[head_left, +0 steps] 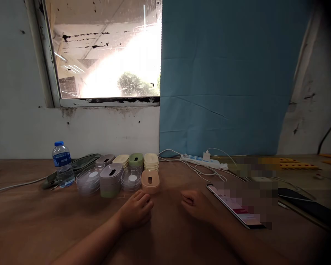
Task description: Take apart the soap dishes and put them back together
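Note:
My left hand (136, 210) rests on the brown tabletop (165, 239), its fingers curled into a loose fist with nothing visible in it. Just beyond its knuckles sits an orange plastic box (150, 186) with an oval slot in its top. To the right, my right hand (197, 206) is also closed in a loose fist, thumb side inward, and no object shows in it. Bare tabletop lies between the two hands. Near my left hand are a stack of clear plastic lids (131, 179) and a stack of lilac boxes (110, 181) with a green one at the bottom.
Behind stand cream containers (151, 162) and a green slotted box (136, 160). More clear lids (89, 180) and a water bottle (63, 165) are left. A tablet-like screen (234, 208), partly pixelated, lies right of my right hand. A power strip (200, 160) with cables is behind.

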A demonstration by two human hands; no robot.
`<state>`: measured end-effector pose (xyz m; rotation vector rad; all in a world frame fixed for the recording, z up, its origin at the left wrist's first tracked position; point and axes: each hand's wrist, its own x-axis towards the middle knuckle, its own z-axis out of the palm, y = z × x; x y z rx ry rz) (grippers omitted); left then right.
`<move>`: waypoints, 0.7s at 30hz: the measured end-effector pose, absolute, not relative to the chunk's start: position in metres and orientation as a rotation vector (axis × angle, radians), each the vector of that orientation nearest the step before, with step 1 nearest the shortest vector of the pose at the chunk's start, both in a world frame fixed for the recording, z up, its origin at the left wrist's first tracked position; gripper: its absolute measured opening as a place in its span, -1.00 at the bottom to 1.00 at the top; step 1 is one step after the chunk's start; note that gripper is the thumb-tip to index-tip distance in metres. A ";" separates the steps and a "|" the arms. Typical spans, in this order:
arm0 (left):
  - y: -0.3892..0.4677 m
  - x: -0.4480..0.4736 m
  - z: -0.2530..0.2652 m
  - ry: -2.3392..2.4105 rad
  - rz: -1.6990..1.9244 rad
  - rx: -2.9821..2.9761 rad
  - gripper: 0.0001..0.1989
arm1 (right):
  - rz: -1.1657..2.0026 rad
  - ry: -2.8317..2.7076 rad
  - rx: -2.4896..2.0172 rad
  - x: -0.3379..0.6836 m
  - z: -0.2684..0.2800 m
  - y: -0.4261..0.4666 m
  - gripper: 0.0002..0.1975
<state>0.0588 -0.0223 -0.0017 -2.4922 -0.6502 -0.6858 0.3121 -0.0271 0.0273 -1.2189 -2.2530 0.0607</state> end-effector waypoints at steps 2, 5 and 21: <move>-0.012 0.073 -0.002 -0.763 -0.698 -2.515 -0.85 | 0.084 -2.264 -1.216 0.309 0.028 -0.029 -0.74; 0.005 0.095 -0.003 -0.933 -0.767 -2.532 -0.73 | 0.099 -2.280 -1.211 0.307 0.029 -0.032 -0.74; 0.030 0.104 -0.005 -1.182 -0.695 -2.632 -0.82 | 0.112 -2.125 -1.232 0.307 0.021 -0.026 -0.77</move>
